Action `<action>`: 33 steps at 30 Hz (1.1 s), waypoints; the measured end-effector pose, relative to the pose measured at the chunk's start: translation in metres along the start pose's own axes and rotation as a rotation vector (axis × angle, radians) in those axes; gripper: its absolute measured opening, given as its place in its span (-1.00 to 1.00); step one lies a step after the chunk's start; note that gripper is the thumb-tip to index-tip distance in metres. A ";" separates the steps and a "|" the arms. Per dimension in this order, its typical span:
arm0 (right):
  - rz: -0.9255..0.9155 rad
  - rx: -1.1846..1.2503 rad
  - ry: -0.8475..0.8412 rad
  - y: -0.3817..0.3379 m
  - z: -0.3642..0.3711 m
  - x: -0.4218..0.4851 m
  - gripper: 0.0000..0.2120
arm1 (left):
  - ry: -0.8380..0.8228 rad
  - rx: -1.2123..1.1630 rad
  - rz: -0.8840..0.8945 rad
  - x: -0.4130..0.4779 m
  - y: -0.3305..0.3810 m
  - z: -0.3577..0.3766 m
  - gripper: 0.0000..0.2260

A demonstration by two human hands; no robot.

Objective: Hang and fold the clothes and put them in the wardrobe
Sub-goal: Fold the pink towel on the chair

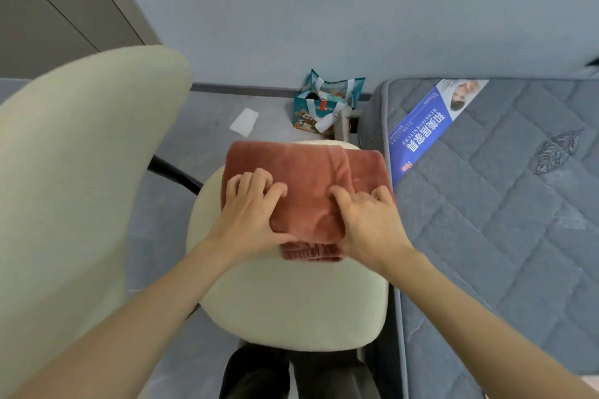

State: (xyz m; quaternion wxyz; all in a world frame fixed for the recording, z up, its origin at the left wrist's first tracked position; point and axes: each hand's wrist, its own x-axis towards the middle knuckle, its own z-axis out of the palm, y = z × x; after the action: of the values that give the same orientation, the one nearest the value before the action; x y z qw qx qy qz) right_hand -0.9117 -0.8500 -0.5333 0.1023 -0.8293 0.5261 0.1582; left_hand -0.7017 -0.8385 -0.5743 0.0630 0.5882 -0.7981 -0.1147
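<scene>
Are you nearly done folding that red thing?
Partly. The red garment already lies folded in layers on the chair seat. The left hand and right hand grip its near fold. Left to do: finishing the fold and putting it away; no other clothes show here.

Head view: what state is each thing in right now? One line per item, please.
rust-red garment: folded in layers, lying on the chair seat.
left hand: fingers curled, gripping the garment's left part.
right hand: fingers curled, gripping the garment's right part.
chair seat: carrying the garment on its far half.
teal bag: standing on the floor, top open.
mattress: bare, no sheet.
</scene>
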 end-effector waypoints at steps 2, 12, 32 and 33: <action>-0.026 0.072 -0.106 -0.008 -0.001 -0.011 -0.52 | -0.026 -0.059 0.018 -0.009 -0.002 -0.004 -0.61; 0.302 0.438 0.103 -0.037 0.057 0.015 -0.50 | -0.217 -0.138 -0.291 0.005 0.015 0.038 -0.51; 0.759 0.999 0.109 -0.037 0.100 0.023 -0.16 | -0.116 -0.799 -1.066 -0.004 0.007 0.079 0.01; 0.752 1.035 0.098 -0.034 0.099 0.024 -0.15 | -0.119 -0.814 -1.053 -0.004 0.006 0.077 0.02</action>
State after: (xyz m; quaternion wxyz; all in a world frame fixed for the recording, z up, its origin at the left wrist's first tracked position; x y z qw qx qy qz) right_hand -0.8873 -0.8223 -0.6337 0.4030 -0.4377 0.7933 -0.1292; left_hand -0.7243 -0.8243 -0.6473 0.1712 0.8213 -0.2995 -0.4544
